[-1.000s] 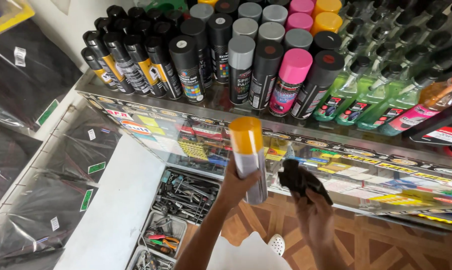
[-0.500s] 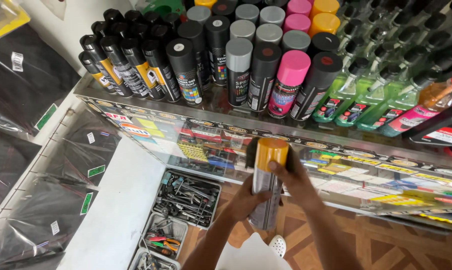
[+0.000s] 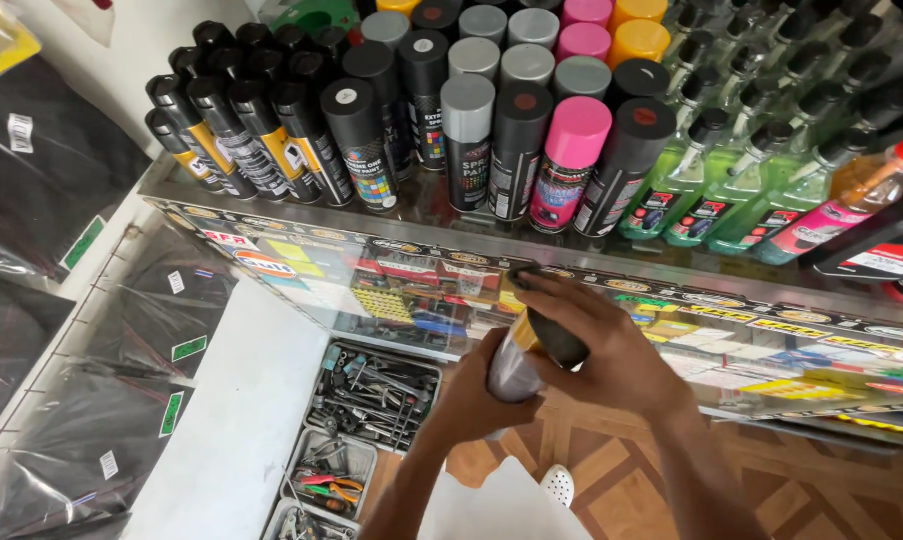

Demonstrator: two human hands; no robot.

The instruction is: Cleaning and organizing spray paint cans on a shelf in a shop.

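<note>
Two bare hands, one spray can (image 3: 517,365), held in front of a glass display case (image 3: 302,275).

Item 1: spray can, silver-grey body with a yellow-orange band near the top. Position: tilted, in the air between both hands, in front of the case's glass front and above the wooden floor (image 3: 612,480). Its cap end is covered by the right hand, so the cap itself cannot be made out.

Item 2: left hand (image 3: 477,385). Fingers wrapped round the lower body of the can from beneath, clamped on it.

Item 3: right hand (image 3: 597,350). Fingers closed over the upper end of the can, with a dark cloth (image 3: 557,340) pressed between palm and can.

Item 4: shelf top of the case, carrying rows of upright spray cans (image 3: 372,120), mostly black-capped, some grey, one with a pink cap (image 3: 577,130), and yellow caps further back.

Item 5: green spray bottles (image 3: 717,170) with black trigger heads, to the right of the cans, in rows.

Item 6: small trays of hand tools (image 3: 372,395), low down, left of the hands, beside a white surface (image 3: 232,430).

Item 7: dark goods in clear plastic bags (image 3: 62,400), hanging at far left.
</note>
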